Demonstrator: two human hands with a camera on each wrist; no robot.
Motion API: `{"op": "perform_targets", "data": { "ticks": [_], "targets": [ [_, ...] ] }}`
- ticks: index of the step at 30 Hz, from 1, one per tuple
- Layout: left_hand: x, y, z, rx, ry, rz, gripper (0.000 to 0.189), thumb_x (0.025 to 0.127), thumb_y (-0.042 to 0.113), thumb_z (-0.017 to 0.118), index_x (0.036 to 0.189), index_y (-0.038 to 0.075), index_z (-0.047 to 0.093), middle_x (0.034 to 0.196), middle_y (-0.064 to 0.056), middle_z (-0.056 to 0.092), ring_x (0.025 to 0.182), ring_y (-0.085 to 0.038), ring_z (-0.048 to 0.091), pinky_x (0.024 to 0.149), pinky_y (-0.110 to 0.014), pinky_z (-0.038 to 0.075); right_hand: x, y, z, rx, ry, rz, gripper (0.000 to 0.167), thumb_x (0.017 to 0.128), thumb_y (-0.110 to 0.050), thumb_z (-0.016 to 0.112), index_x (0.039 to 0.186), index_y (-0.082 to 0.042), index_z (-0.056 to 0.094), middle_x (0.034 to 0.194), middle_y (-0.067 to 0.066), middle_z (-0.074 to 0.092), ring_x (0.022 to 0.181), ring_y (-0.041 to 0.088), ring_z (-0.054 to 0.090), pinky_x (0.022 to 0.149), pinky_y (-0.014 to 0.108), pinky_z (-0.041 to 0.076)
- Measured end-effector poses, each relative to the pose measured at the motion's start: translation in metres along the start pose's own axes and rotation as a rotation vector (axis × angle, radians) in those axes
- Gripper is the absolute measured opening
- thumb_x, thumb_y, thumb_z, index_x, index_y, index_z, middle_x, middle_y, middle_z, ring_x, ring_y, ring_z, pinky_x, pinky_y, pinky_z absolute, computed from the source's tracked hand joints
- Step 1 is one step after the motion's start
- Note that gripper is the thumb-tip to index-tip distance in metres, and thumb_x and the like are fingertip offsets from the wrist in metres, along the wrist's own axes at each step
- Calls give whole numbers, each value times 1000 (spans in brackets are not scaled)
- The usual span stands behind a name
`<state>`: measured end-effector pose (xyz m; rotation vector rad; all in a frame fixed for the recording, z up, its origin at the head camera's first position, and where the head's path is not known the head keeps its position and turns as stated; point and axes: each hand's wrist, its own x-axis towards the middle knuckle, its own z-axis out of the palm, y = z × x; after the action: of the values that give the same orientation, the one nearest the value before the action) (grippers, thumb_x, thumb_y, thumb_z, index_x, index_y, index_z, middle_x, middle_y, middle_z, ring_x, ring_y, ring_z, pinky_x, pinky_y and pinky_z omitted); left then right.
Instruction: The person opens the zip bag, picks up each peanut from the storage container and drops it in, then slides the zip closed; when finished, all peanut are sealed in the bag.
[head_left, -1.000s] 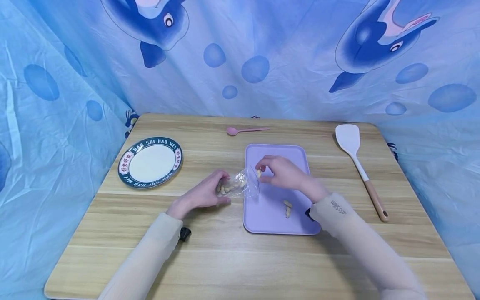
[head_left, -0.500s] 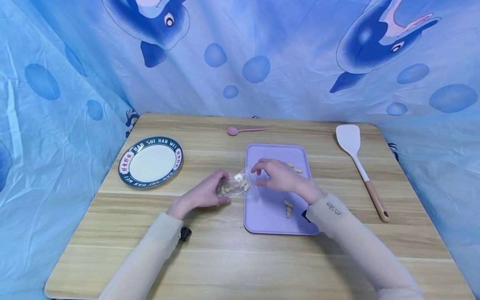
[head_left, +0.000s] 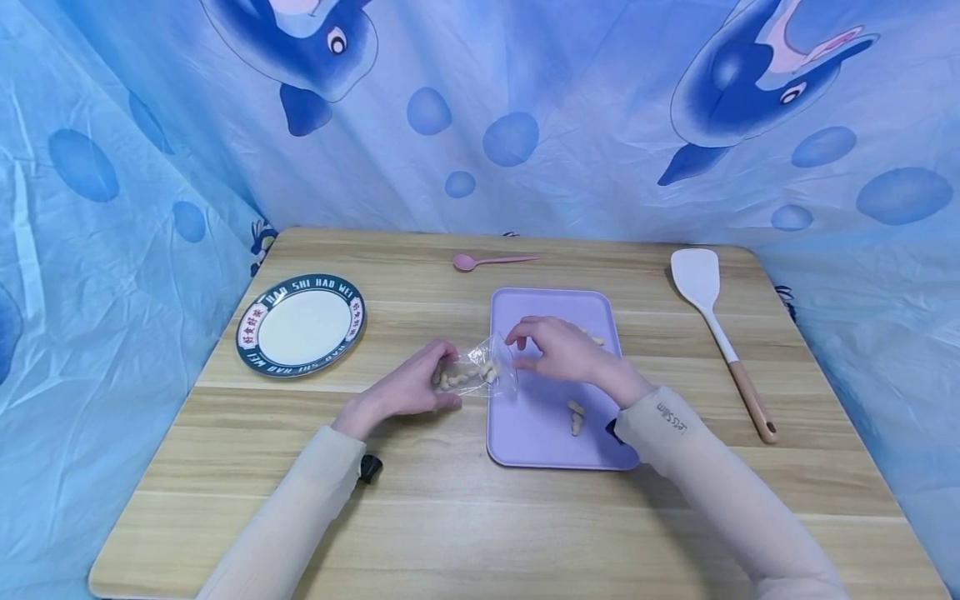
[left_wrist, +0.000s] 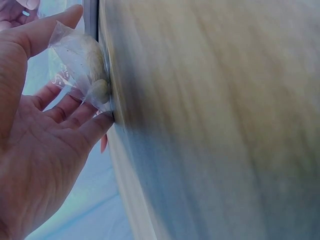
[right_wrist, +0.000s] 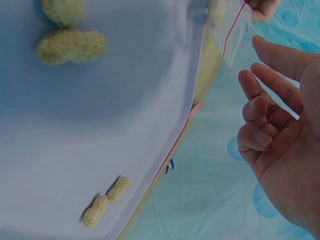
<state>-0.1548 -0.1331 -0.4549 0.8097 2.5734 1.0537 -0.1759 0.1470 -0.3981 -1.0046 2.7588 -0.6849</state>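
Note:
My left hand [head_left: 408, 383] rests at the left and curls thumb and fingers round the closed end of a clear zip bag [head_left: 507, 380] with peanuts [head_left: 453, 379] inside. In the left wrist view the bag [left_wrist: 70, 52] lies between thumb and fingers, down at the table surface. The bag's mouth points right, over the edge of a purple tray [head_left: 525, 433]. Right at that mouth is my right hand [head_left: 558, 346], thumb and forefinger apart, nothing between them. Loose peanuts lie on the tray in two spots: near its front [head_left: 576, 417] and, partly behind my right hand, farther back [head_left: 597, 340].
A green-rimmed plate [head_left: 303, 327] stands at the left of the wooden table [head_left: 450, 517]. Behind the tray lies a pink spoon [head_left: 495, 261]. To the right is a white spatula with a wooden handle [head_left: 746, 392]. Blue dolphin-print curtain [head_left: 480, 83] hangs behind.
A second ago my right fingers pinched a peanut at the bag's mouth; they have since let go, and peanuts show nearer the mouth inside the bag. My left hand has stayed in place.

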Motion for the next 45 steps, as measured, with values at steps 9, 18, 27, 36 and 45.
{"op": "perform_targets", "data": {
  "ticks": [9,18,27,36,45],
  "targets": [
    [0,0,0,0,5,7,64,73,16,87,124,2,51,119,-9,55,111,-26,54,103,-43,44,-5,6,-6,5,24,19,30,85,-15,78,113,-6,71,98,3,66,76,20,52,69,34,44],
    [0,0,0,2,4,0,64,74,16,87,124,3,51,119,-8,55,110,-25,54,103,-42,45,-13,31,-17,2,98,-2,30,82,-9,80,109,0,71,93,10,68,65,17,47,61,32,42],
    [0,-2,0,0,5,1,65,74,16,87,125,2,51,120,-9,55,112,-25,54,104,-42,44,-28,69,-31,-33,125,146,30,85,-11,77,111,2,70,94,11,67,80,30,58,72,40,46],
    [0,-1,0,-4,7,4,64,73,15,87,124,2,51,119,-9,55,112,-25,54,105,-42,43,-44,95,-29,-10,108,203,29,85,-10,77,109,4,69,94,14,67,78,29,59,72,40,48],
    [0,-1,0,-6,2,4,64,74,15,87,124,1,51,120,-10,55,112,-25,54,105,-42,43,-55,109,-19,12,76,268,27,85,-12,78,106,2,69,92,10,65,80,25,59,72,39,50]
  ]
}}
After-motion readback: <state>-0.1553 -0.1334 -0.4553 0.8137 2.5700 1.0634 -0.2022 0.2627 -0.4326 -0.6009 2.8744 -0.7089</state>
